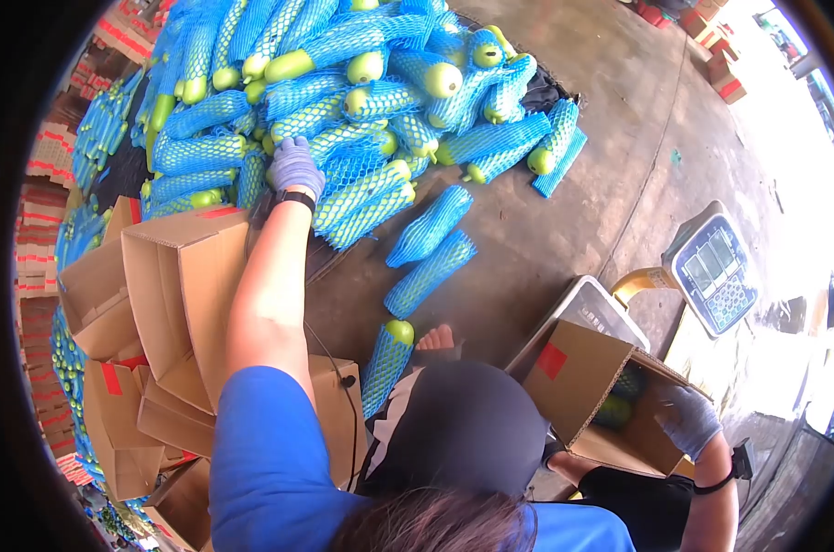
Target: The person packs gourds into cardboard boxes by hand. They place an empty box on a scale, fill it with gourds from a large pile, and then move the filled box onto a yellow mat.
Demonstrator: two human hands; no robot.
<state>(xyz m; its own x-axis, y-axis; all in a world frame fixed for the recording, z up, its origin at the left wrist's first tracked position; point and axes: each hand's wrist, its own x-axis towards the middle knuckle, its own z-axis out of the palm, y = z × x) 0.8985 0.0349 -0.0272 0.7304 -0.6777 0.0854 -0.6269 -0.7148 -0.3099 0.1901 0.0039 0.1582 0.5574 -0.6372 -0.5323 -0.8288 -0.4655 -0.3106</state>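
My left hand (295, 170), in a grey-purple glove, is stretched out to the near edge of a big heap of green gourds (366, 69) in blue foam nets. Its fingers are curled over the end of one gourd (304, 121), though the fingertips are partly hidden. At lower right, my gloved right hand (690, 420) grips the open side of a cardboard box (573, 386), fingers over its rim. Inside the box lie netted gourds (615, 409), half in shadow. Under the box sits a platform scale (593, 304), its display (714, 269) tilted on a yellow post.
Open cardboard boxes (182, 294) crowd the left side beside my left arm. Two blue-netted gourds (431, 253) lie on the concrete floor (490, 304), and another (389, 363) stands near a bare foot (437, 339). A black cable (348, 382) hangs in the middle.
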